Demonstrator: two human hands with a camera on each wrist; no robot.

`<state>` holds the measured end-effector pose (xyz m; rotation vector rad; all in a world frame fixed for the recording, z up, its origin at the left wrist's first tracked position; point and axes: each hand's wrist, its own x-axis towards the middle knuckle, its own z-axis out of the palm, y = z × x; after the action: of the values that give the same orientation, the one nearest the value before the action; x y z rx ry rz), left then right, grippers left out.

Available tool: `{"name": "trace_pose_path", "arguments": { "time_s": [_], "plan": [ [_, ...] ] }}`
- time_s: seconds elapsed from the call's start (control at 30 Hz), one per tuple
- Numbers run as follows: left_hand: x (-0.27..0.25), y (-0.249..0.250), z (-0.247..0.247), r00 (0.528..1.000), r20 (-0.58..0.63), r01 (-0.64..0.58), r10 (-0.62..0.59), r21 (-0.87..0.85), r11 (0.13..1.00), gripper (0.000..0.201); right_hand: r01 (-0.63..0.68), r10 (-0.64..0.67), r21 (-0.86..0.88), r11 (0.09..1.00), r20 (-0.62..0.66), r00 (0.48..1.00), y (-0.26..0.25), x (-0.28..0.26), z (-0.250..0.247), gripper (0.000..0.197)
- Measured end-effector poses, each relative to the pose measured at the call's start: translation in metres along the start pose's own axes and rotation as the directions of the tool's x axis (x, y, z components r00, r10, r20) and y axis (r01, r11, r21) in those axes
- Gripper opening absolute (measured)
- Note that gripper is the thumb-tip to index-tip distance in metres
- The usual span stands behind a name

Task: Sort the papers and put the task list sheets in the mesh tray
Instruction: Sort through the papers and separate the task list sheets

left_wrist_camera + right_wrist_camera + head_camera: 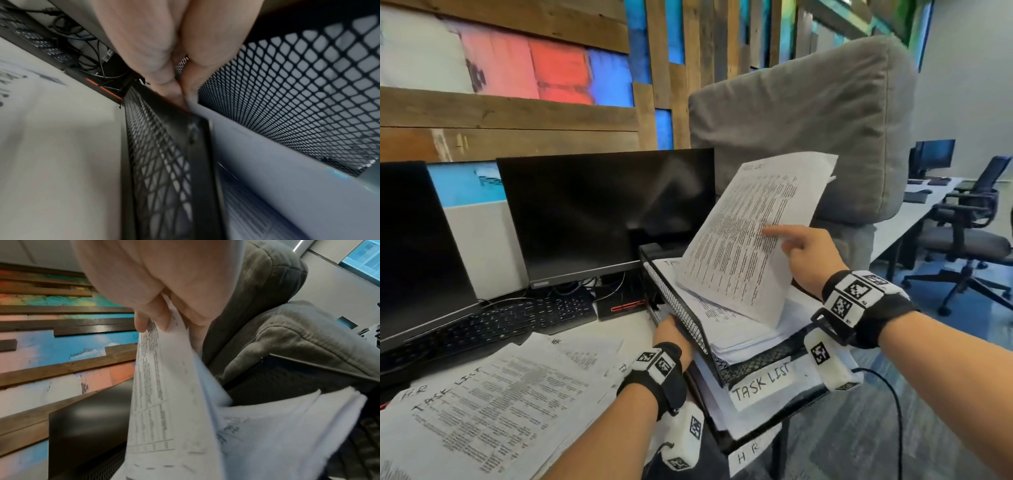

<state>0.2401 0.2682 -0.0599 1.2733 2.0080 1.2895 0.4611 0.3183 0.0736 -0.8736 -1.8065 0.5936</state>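
The desk (619,329) fills the lower left of the head view, with two dark monitors (606,212) behind and loose papers (493,394) spread across its near corner, some headed TASK LIST and HR. At the lower centre stands the tray (690,308), a black mesh stack whose upper tier carries a label (760,387) reading TASK LIST; a lower label reads HR. A thick pile (739,329) of sheets already lies in the upper tier.

Above that pile, right of centre, the sheet (753,233) is tilted steeply, its lower edge down on the pile and its top leaning toward the grey chair (808,120). It appears to be a few printed pages together. The right hand (808,253) pinches it at the right edge, thumb on the printed face and fingers (197,331) behind, as the right wrist view shows.

The left hand (671,334) is at the tray's left wall, low in the frame; in the left wrist view its fingers are pressed to the mesh rim, but whether they curl round it I cannot tell.

Paper like this is light and limp, and it would likely sag or fan apart from a one-edge grip. It should settle best if lowered flat, held mid-edge, with the tray steadied so the pile does not slide.
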Motion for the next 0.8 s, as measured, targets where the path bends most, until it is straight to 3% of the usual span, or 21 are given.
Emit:
{"name": "trace_pose_path", "arguments": {
  "time_s": [0.13,0.27,0.37,0.5,0.6,0.73,0.8],
  "plan": [
    [-0.006,0.012,-0.018,0.991,-0.134,0.031,-0.016,0.111,0.993,0.036,0.028,-0.024,0.089,0.996,-0.047,0.999,-0.014,0.01,-0.011,0.046],
    [0.002,0.022,-0.062,0.968,-0.248,0.024,-0.03,-0.025,0.999,0.043,0.037,-0.025,0.238,0.971,-0.054,0.998,-0.035,0.02,-0.01,0.051],
    [0.007,0.045,-0.09,0.977,-0.21,-0.074,0.046,-0.128,0.989,0.041,0.05,-0.041,0.297,0.954,-0.037,0.998,-0.052,0.024,-0.002,0.05],
    [0.009,0.076,-0.109,0.998,-0.066,-0.037,0.01,-0.424,0.905,0.057,0.084,-0.087,0.349,0.933,-0.008,0.996,-0.071,0.026,0.01,0.057],
    [0.0,0.093,-0.11,0.996,-0.02,-0.088,0.089,-0.457,0.885,0.06,0.115,-0.133,0.367,0.923,0.025,0.991,-0.08,0.025,0.011,0.059],
    [-0.014,0.104,-0.105,0.985,0.081,-0.081,0.151,-0.556,0.827,0.041,0.092,-0.108,0.315,0.945,0.033,0.994,-0.075,0.028,0.003,0.057],
    [-0.017,0.107,-0.104,0.988,0.04,-0.1,0.152,-0.592,0.8,0.025,0.038,-0.038,0.269,0.962,-0.005,0.999,-0.065,0.028,-0.002,0.047]
  ]
}}
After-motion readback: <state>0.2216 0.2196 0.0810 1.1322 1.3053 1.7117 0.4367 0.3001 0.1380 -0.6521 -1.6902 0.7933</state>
